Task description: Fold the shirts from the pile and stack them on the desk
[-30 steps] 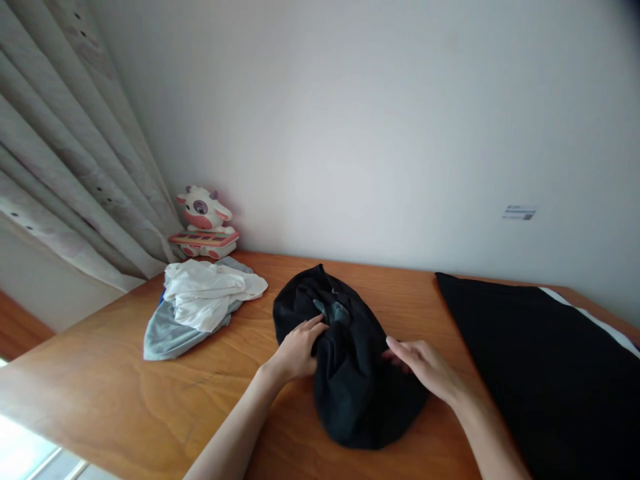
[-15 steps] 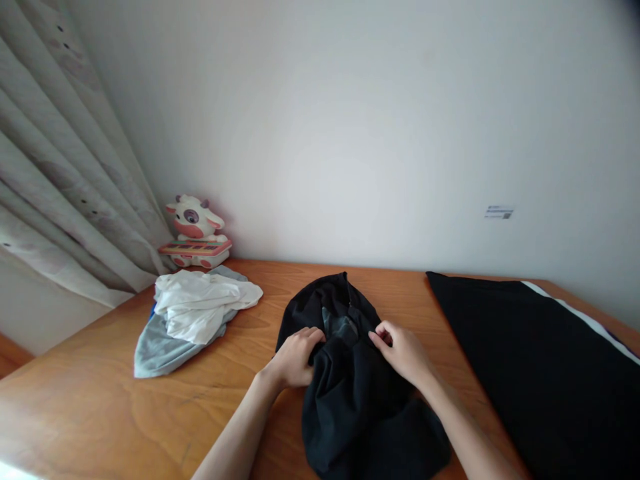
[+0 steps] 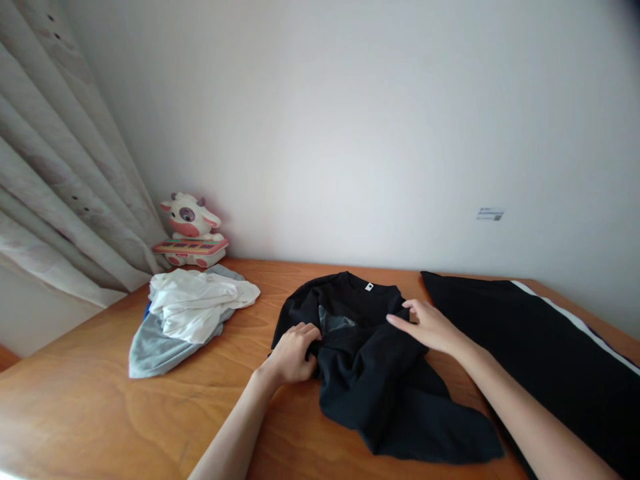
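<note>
Black shirt opens out on the surface

The bundled black shirt now lies spread; left hand clenches its edge, right hand pinches the shoulder.

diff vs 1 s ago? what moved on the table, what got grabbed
The bunched black cotton T-shirt has been spread wider; its collar and white neck tag now show. The left hand stays gripping its left edge, and the right hand moved up and right, pinching cloth near the collar. Unchanged: white and grey clothes pile, cow toy keyboard, large black cloth, wooden table.
</note>
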The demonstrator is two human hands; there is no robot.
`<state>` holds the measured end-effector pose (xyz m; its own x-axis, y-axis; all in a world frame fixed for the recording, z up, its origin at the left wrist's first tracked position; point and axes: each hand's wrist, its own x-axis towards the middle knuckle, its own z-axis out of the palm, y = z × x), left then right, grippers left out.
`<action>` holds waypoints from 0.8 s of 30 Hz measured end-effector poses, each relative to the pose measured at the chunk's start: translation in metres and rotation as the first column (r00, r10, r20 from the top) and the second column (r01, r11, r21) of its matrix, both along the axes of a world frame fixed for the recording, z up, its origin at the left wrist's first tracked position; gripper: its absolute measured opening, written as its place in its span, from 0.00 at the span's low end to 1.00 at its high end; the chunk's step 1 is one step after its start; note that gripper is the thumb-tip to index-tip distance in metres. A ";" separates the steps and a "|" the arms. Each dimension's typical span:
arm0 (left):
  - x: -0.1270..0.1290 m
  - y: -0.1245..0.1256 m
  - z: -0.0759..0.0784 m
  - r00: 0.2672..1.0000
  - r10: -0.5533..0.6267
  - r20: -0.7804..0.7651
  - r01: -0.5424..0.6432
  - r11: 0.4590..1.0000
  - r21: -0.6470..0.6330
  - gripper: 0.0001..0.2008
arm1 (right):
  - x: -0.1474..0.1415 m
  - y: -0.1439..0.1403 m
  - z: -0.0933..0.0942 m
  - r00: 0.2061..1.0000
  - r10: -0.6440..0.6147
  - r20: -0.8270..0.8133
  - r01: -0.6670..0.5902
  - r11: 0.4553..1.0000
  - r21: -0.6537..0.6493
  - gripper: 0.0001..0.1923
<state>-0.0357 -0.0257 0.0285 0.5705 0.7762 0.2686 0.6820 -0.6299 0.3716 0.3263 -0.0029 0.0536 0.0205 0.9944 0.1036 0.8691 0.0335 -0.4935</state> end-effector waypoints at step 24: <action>-0.005 -0.003 0.021 0.547 0.085 0.833 0.027 0.992 -0.119 0.14 | -0.074 -0.106 0.070 0.905 0.332 -0.265 -0.338 0.941 0.025 0.13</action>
